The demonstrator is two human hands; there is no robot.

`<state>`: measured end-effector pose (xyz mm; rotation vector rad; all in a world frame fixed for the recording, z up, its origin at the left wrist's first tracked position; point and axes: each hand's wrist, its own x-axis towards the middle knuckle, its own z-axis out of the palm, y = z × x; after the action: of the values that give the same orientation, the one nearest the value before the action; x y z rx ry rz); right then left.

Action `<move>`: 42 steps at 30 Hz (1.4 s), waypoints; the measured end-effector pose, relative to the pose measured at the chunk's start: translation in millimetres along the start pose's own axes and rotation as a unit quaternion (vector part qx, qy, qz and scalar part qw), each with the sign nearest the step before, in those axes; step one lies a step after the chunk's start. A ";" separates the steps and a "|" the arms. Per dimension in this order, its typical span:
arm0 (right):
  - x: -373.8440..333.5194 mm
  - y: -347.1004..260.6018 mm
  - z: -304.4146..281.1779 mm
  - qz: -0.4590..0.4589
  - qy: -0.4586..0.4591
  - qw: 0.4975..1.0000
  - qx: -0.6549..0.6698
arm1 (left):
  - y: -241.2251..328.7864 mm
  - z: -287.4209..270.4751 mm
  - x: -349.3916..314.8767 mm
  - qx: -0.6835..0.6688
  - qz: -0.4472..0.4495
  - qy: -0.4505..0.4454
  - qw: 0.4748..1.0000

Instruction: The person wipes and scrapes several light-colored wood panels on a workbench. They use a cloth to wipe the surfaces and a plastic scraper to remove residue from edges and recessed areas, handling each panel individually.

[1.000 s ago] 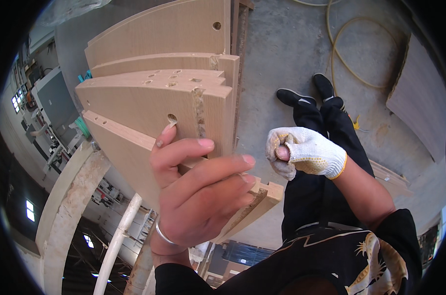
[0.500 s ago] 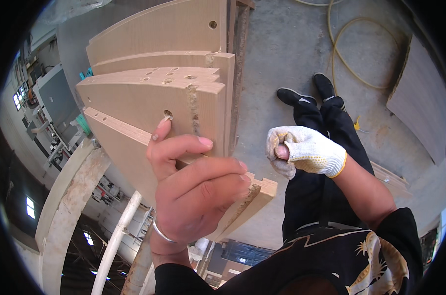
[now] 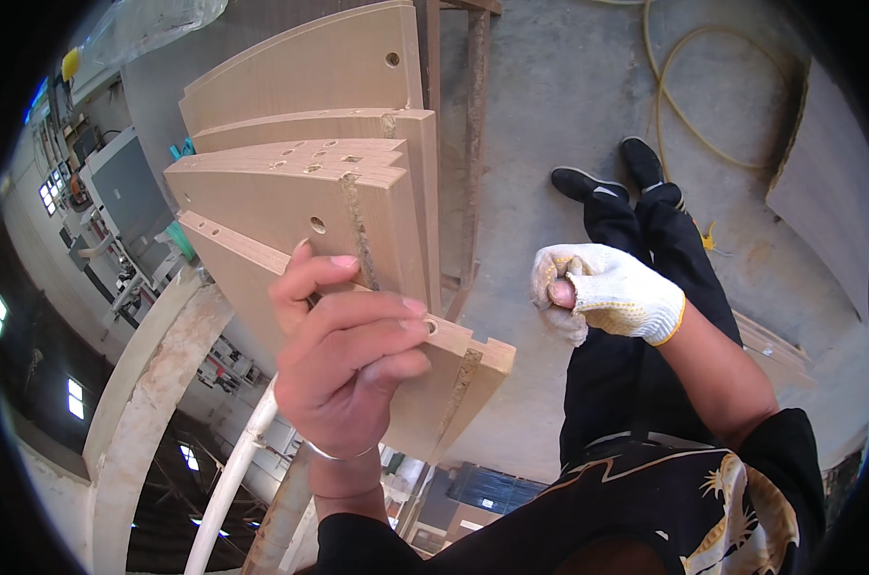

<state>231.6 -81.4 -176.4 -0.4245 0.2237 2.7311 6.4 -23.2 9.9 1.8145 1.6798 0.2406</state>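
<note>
Several pale wooden panels stand close together on my left, with drilled round holes, notched ends and rough grooves. My left hand is bare, with a bangle at the wrist. It is over the edge of the nearest panel, fingers stretched and a little apart, with nothing visible in them; whether the fingertips touch the wood I cannot tell. My right hand wears a white knit glove with yellow dots, its bare thumb poking out. Its fingers are curled closed in front of my legs; whatever they hold is hidden.
A metal frame stands beside the panels. On the concrete floor lie a yellowish hose and a large curved sheet at the far right. A white pipe and a curved pale beam are at the lower left.
My left hand has drawn back down and left, away from the panel hole, uncovering a hole in the nearest panel's edge. The right hand stays curled. The whole view has shifted slightly.
</note>
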 end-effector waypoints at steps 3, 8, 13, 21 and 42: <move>-3.4 -0.7 -3.6 -0.009 0.006 1.000 0.006 | 4.9 4.4 -12.2 0.044 0.006 -0.011 0.999; -8.3 -1.6 -7.6 -0.007 0.000 1.000 0.005 | 22.2 11.6 -23.1 0.100 0.004 -0.024 0.995; -11.8 -1.9 -9.1 -0.007 0.000 1.000 -0.007 | 35.2 23.6 -31.2 0.193 -0.007 0.016 0.981; -19.1 -2.8 -5.5 0.019 0.011 1.000 -0.015 | 47.7 34.1 -31.6 0.200 -0.036 0.046 0.978; -19.4 -4.9 -9.0 0.051 0.032 0.997 -0.046 | 3.9 31.6 -27.4 0.098 0.067 0.042 0.992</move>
<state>253.1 -85.2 -179.1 -0.5399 0.1408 2.8378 22.3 -59.3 -4.6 2.0935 1.6901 0.2183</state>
